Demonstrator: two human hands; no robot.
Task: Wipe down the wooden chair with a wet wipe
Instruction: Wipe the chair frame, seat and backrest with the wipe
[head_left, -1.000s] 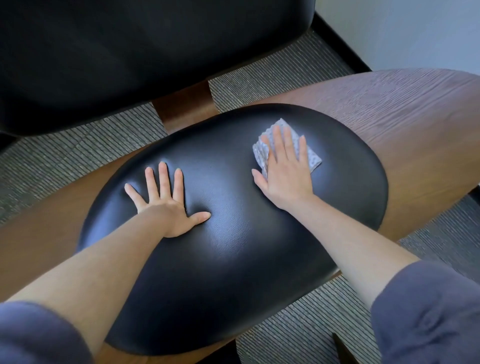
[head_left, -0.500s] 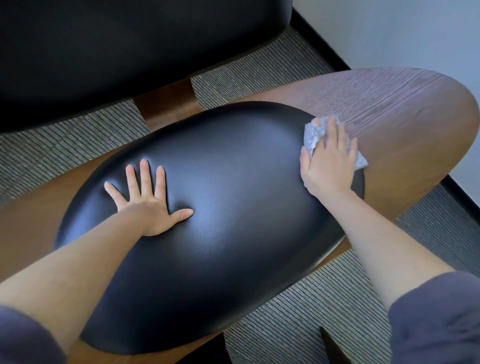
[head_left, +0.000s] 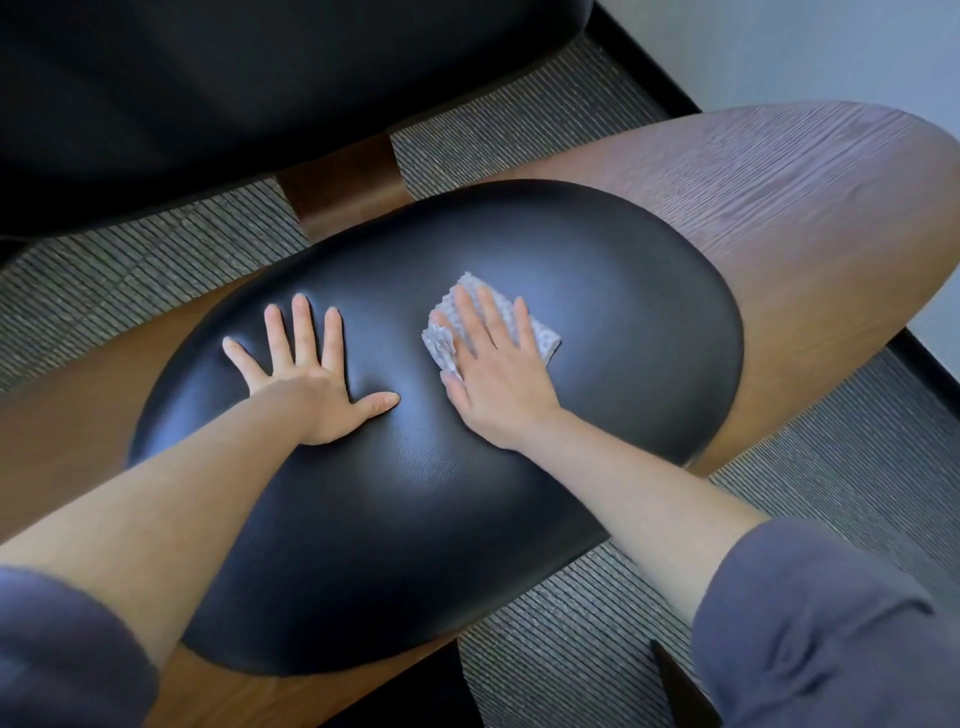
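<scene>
A wooden chair has a broad brown seat shell (head_left: 789, 218) and a black leather seat cushion (head_left: 597, 291) on top. Its black backrest cushion (head_left: 260, 93) fills the top left. My right hand (head_left: 498, 374) lies flat with straight fingers on a folded white wet wipe (head_left: 440, 340), pressing it onto the middle of the cushion. The wipe shows at both sides of my fingers. My left hand (head_left: 306, 384) rests flat on the cushion's left part, fingers spread and holding nothing.
Striped grey carpet (head_left: 831, 467) surrounds the chair. A pale wall with a black skirting board (head_left: 644, 67) runs along the top right. A dark chair leg (head_left: 680, 686) shows at the bottom right.
My right hand slid the wipe from the cushion's right edge back left toward the middle of the cushion. My left hand stayed flat in place.
</scene>
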